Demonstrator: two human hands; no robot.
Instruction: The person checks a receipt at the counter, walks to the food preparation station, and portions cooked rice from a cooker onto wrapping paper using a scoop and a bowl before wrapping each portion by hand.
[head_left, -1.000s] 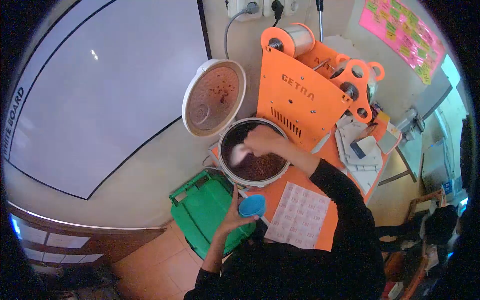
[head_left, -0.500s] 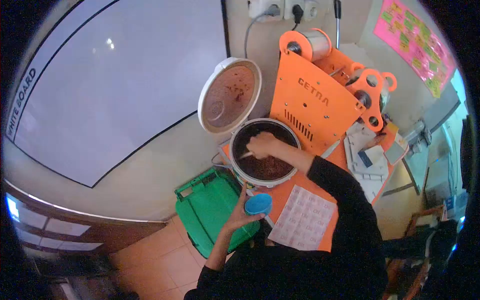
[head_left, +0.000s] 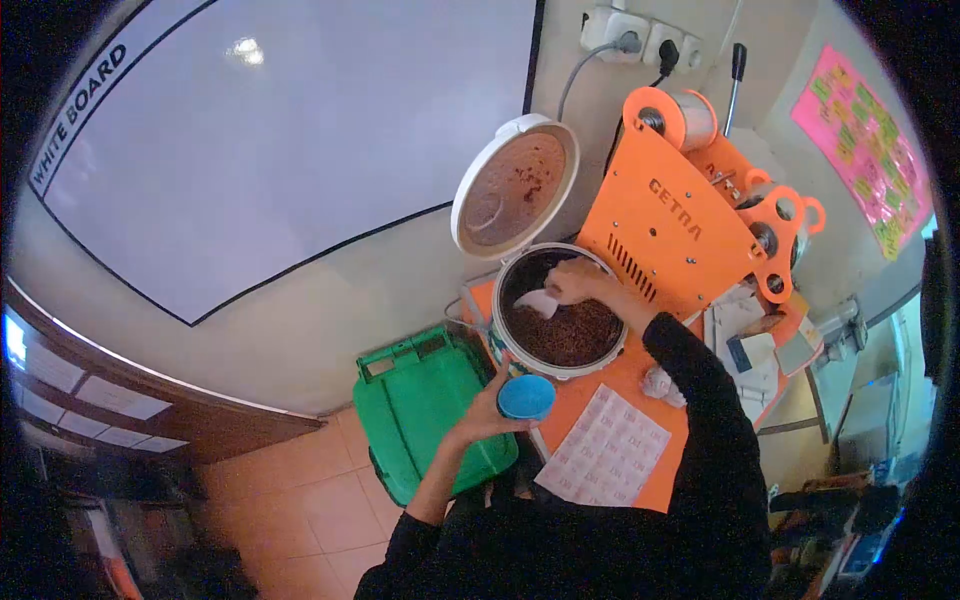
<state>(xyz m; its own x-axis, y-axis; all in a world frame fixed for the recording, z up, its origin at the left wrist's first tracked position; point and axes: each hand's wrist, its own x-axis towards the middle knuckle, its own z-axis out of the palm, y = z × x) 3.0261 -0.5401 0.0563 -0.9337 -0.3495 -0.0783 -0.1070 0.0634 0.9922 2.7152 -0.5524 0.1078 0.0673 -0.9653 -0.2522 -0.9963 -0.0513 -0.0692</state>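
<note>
An open rice cooker point(head_left: 583, 373) stands on the orange table, with dark reddish-brown cooked rice point(head_left: 572, 338) inside. My right hand point(head_left: 576, 281) reaches into the pot, its fingers closed round the handle of a white rice paddle point(head_left: 538, 302). The paddle's blade shows over the rice at the pot's left side. Low in front of the cooker, my left hand point(head_left: 484, 414) holds a small blue bowl point(head_left: 527, 398), thumb along its far side and fingers under it. Only the bowl's blue inside shows clearly. The cooker's raised lid point(head_left: 512, 190) is spotted with rice residue.
Behind the cooker is an orange sealing machine point(head_left: 665, 215). A printed paper sheet point(head_left: 606, 446) lies on the table near a clear crumpled wrapper point(head_left: 660, 385). On the left, a green lidded bin point(head_left: 415, 415) stands on the floor below a whiteboard point(head_left: 330, 130).
My right hand has turned, and the paddle's blade now shows more over the rice. The left hand still holds the bowl beside the cooker. The view has shifted.
</note>
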